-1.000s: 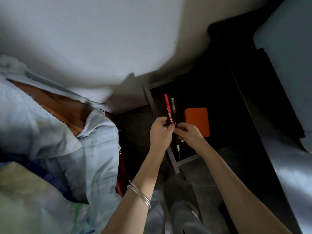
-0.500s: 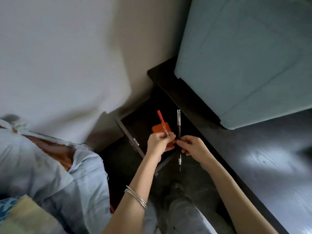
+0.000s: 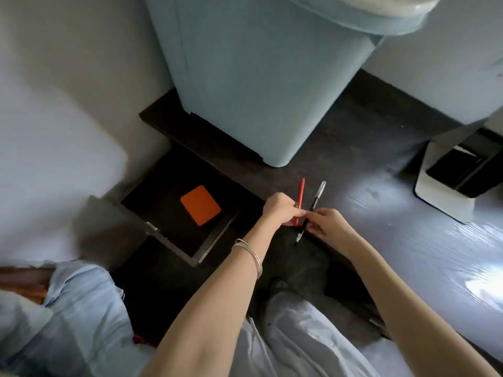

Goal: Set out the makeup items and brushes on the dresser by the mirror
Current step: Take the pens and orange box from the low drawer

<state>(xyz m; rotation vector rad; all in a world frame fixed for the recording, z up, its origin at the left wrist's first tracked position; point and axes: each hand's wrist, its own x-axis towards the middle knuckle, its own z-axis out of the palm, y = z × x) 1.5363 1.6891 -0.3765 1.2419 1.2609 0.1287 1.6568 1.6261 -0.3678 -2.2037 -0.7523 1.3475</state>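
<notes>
My left hand (image 3: 280, 210) pinches the red pencil (image 3: 300, 195), right hand (image 3: 326, 224) the black pencil (image 3: 313, 206), over the bench (image 3: 408, 240) edge right of the open drawer (image 3: 174, 213); a loose pinch could drop either.

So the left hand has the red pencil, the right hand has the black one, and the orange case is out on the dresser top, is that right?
Not quite. The head view shows the orange case lying inside the open drawer, not on the dresser top. The rest holds: the left hand holds the red pencil and the right hand holds the black one.

Silver bangles (image 3: 251, 254), pale trousers (image 3: 296, 338)
</notes>
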